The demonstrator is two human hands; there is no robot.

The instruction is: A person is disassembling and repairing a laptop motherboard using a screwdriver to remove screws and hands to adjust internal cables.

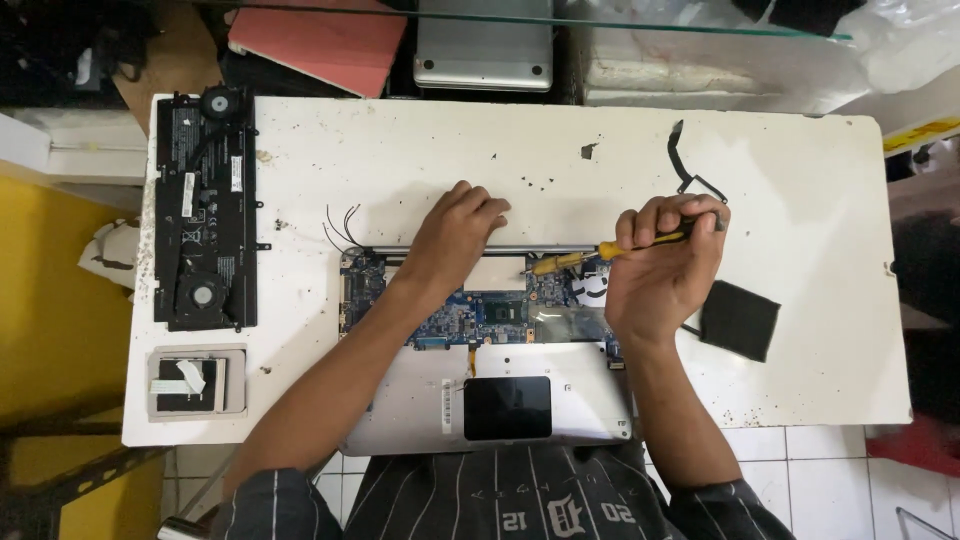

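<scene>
While the left hand (455, 235) lies open hiding the board (480, 310), the right hand (665, 265) grips a screwdriver (590, 256).

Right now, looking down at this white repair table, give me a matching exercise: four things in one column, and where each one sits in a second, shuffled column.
Things:
1. screwdriver
2. battery-and-fan assembly
3. black square pad
4. open laptop base

Places:
A. left edge of the white table
B. middle of the table, near edge
C. in the right hand
D. on the table, just right of the right hand

Pairs: 1-C, 2-A, 3-D, 4-B
</scene>
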